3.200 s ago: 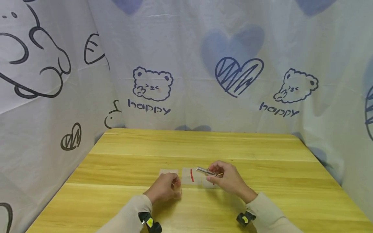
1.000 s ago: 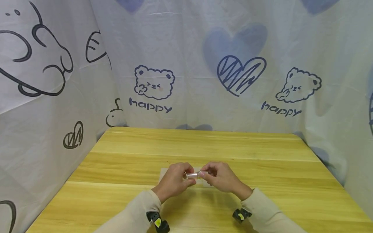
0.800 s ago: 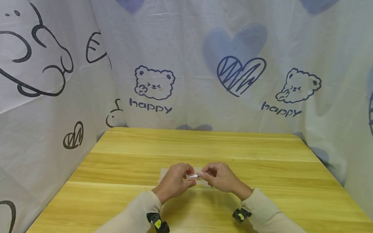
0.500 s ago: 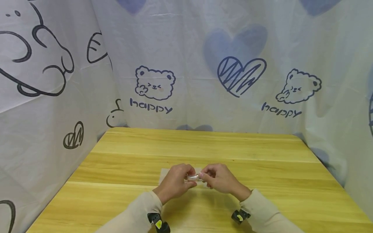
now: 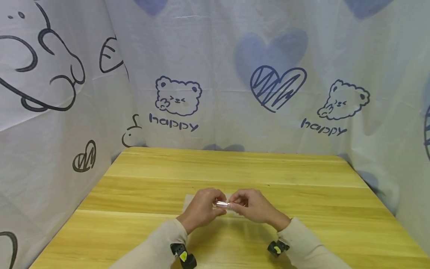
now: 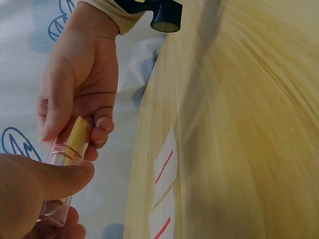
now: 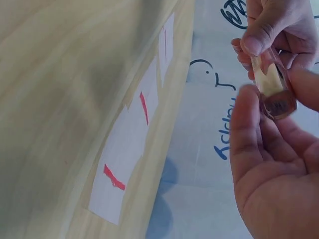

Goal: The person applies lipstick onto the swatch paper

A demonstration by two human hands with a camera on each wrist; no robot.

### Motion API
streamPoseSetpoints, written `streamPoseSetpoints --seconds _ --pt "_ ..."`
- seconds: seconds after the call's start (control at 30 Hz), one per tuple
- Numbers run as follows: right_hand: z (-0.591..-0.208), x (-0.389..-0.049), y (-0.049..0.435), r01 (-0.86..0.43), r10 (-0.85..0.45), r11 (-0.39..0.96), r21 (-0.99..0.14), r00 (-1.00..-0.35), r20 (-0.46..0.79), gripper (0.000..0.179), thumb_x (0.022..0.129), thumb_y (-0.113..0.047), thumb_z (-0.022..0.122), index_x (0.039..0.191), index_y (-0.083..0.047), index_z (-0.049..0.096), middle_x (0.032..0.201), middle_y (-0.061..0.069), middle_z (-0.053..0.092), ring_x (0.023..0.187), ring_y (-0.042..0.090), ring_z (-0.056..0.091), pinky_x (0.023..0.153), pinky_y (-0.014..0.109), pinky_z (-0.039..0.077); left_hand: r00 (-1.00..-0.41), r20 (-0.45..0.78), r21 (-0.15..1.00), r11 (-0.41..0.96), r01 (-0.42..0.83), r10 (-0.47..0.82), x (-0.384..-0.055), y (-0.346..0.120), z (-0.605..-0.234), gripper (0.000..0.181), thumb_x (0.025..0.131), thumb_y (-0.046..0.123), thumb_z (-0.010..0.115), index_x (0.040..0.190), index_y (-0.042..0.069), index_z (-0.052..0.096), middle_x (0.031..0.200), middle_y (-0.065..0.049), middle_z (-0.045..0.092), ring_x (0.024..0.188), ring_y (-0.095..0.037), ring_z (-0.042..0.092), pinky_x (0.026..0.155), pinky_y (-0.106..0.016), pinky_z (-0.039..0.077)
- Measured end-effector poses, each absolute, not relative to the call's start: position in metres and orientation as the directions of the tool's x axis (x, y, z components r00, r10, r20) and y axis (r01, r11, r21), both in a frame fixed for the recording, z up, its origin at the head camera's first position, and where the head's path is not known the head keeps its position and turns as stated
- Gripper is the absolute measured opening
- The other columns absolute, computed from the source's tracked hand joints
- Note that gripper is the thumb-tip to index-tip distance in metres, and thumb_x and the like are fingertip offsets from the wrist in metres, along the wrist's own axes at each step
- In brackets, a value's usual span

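My left hand and right hand meet above the table and hold one small clear tube, lipstick-like in shape, from its two ends. In the left wrist view a gold-coloured part shows inside the clear wall; the left thumb lies across the tube and the right fingers curl at its far end. Seen from the right wrist, the squarish end of the tube sits between the right thumb and fingers. Fingers cover much of it, so how its parts join is partly hidden.
White paper pieces with red strokes lie on the wooden table below the hands, mostly hidden in the head view. A printed white cloth hangs behind and at both sides. Each wrist wears a small black camera.
Earlier the hands were apart, a silvery tube in the right one. They have since come together on the tube. During the last second only the right fingers have shifted slightly.
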State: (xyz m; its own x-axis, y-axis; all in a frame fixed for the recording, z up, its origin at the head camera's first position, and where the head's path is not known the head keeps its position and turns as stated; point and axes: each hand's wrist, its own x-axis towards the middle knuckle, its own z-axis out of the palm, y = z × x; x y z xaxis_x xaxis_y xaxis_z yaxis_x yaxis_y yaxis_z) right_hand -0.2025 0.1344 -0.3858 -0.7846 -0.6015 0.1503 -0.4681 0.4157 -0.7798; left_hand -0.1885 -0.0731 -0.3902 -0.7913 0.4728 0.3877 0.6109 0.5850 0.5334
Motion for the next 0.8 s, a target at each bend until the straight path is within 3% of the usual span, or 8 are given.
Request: streamPoseSetpoints --seconds 0.17,0.4,0.73,0.8 --pt "-0.387 -0.205 0.14 -0.543 -0.657 0.437 -0.717 -0.737 0.158 0.025 0.089 -0.021 0.072 0.109 -0.006 0.069 0.091 -0.002 0.067 0.075 0.008 0.059 0.065 0.026 0.052 -0.79 0.366 0.526 0.592 0.611 0.491 -0.19 -0.073 -0.386 0.029 0.078 0.011 0.082 0.103 0.004 0.069 0.097 -0.006 0.068 0.084 -0.016 0.063 0.071 -0.027 0.052" --pt "-0.397 -0.21 0.152 -0.475 -0.527 0.509 -0.718 -0.831 0.175 0.022 0.088 -0.015 0.073 0.106 -0.003 0.067 0.087 -0.002 0.064 0.075 0.011 0.058 0.064 0.026 0.05 -0.849 0.272 0.567 0.637 0.522 0.453 -0.193 -0.081 -0.385 0.055 0.084 0.016 0.078 0.131 0.0 0.054 0.124 -0.016 0.058 0.097 -0.029 0.062 0.08 -0.041 0.053" --pt "-0.415 -0.225 0.18 -0.336 -0.342 0.576 -0.745 -0.927 0.153 0.03 0.09 -0.01 0.069 0.116 0.0 0.059 0.096 0.002 0.062 0.089 0.017 0.062 0.076 0.033 0.052 -0.898 0.162 0.545 0.722 0.427 0.409 -0.202 -0.112 -0.405 0.054 0.085 0.018 0.076 0.128 -0.005 0.054 0.12 -0.022 0.058 0.11 -0.036 0.056 0.092 -0.05 0.046" --pt "-0.418 -0.227 0.185 -0.313 -0.315 0.594 -0.741 -0.938 0.143 0.024 0.089 -0.009 0.07 0.11 -0.002 0.06 0.092 0.001 0.061 0.086 0.016 0.06 0.074 0.034 0.051 -0.906 0.131 0.535 0.741 0.407 0.402 -0.203 -0.117 -0.409 0.053 0.083 0.018 0.078 0.123 -0.007 0.056 0.114 -0.021 0.06 0.104 -0.035 0.057 0.091 -0.05 0.046"
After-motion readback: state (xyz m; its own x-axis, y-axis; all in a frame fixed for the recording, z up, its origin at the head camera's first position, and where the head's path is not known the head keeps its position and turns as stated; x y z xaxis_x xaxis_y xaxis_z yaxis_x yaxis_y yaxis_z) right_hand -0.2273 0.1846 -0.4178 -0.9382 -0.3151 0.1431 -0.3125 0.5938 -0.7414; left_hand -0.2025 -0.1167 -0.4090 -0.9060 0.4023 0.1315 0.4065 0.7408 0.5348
